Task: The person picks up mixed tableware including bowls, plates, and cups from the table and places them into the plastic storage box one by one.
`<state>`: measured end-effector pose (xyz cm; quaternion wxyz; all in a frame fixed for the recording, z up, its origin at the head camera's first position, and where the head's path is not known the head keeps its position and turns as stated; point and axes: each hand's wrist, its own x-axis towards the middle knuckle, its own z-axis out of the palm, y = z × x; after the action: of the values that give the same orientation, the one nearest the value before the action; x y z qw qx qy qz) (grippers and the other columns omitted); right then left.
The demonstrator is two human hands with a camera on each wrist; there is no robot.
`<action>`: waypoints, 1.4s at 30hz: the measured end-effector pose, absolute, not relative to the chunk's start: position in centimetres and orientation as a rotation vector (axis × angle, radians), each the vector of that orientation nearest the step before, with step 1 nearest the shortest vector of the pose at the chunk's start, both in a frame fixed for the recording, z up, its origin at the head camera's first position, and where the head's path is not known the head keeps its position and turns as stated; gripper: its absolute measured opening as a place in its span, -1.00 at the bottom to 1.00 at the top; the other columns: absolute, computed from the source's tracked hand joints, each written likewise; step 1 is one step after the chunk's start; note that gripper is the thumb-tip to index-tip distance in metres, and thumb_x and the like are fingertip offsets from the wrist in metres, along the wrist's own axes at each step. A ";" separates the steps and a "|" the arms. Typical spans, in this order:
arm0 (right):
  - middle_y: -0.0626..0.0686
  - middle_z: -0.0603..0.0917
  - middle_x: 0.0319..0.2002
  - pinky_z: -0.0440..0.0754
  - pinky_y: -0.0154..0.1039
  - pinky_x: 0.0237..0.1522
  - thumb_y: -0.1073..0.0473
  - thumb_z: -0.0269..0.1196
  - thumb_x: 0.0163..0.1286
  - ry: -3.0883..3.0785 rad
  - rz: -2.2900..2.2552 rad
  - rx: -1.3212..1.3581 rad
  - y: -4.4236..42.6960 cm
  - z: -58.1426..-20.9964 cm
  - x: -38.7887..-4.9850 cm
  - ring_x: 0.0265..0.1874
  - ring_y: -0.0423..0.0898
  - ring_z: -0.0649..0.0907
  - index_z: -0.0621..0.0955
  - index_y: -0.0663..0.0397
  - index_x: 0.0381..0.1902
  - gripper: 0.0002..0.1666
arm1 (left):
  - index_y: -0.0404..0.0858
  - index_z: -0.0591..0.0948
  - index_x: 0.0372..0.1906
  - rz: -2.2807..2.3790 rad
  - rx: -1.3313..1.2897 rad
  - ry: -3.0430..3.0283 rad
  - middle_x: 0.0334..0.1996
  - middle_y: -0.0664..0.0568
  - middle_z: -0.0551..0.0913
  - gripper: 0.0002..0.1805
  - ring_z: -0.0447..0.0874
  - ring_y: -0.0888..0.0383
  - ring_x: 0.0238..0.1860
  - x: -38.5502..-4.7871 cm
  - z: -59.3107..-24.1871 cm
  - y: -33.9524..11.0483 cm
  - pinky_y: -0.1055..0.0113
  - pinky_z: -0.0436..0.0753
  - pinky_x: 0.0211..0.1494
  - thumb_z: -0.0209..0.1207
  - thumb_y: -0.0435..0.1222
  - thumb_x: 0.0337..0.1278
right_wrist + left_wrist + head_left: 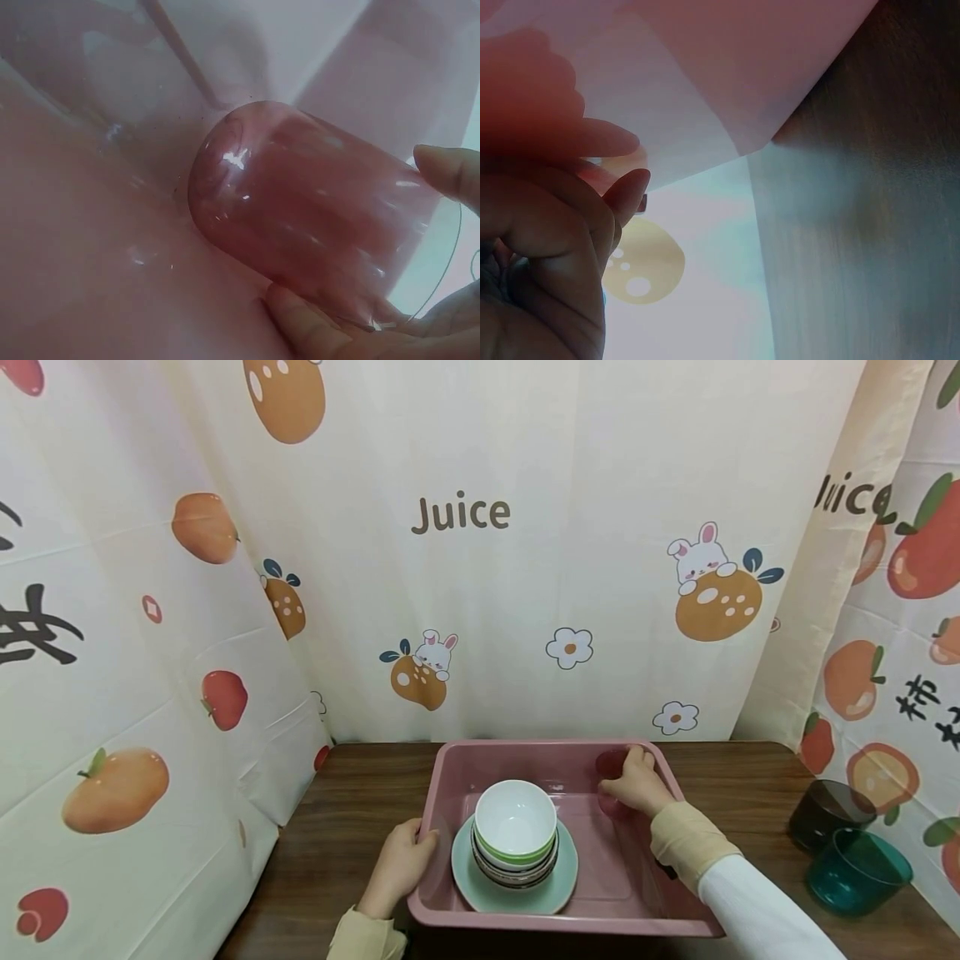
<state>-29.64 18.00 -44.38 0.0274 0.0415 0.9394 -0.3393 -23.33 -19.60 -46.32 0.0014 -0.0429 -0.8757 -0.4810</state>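
A pink plastic basin (600,885) stands on the table. My left hand (396,864) grips its left rim; in the left wrist view the fingers (547,225) are close against the pink wall. My right hand (639,783) reaches into the far right corner and holds a see-through red cup (611,764). The right wrist view shows that cup (322,202) tilted, its rounded base near the basin's corner, with thumb and fingers on either side near its mouth. A stack of bowls (516,818), white on top, sits on a pale green plate (555,893) in the basin's left half.
To the right of the basin, a dark see-through cup (828,814) and a teal one (858,872) stand on the wooden table (360,785). Printed curtains (487,585) hang behind and on both sides.
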 end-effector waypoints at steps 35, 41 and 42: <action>0.57 0.10 0.36 0.27 0.36 0.29 -0.04 0.24 0.33 2.880 -1.204 -0.017 20.3 -39.3 -27.7 0.33 0.48 0.24 -0.16 0.53 0.47 0.15 | -0.46 0.62 -0.19 -1.523 -0.128 -2.741 -0.49 -0.05 0.67 -0.76 0.57 0.20 -0.49 -23.2 -46.3 -19.5 0.33 0.55 -0.45 0.10 -0.32 0.24; 0.48 0.20 0.34 0.42 0.30 0.18 -0.07 0.22 0.37 2.961 -1.262 -0.053 21.6 -36.7 -26.0 0.27 0.42 0.39 -0.10 0.45 0.48 0.09 | -0.46 0.62 -0.19 -1.523 -0.135 -2.740 -0.48 -0.05 0.67 -0.77 0.56 0.20 -0.49 -23.2 -46.3 -19.6 0.34 0.55 -0.46 0.10 -0.33 0.25; 0.46 0.23 0.32 0.44 0.29 0.16 -0.08 0.22 0.38 2.984 -1.259 -0.054 21.8 -36.4 -25.7 0.25 0.41 0.41 -0.07 0.45 0.48 0.07 | -0.46 0.62 -0.19 -1.526 -0.134 -2.741 -0.48 -0.05 0.67 -0.76 0.56 0.20 -0.49 -23.2 -46.3 -19.6 0.34 0.55 -0.46 0.10 -0.33 0.25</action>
<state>-25.72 21.82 -36.36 -0.0490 -0.0166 0.9201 -0.3883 -23.23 -19.57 -46.26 0.0007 -0.0428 -0.8729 -0.4861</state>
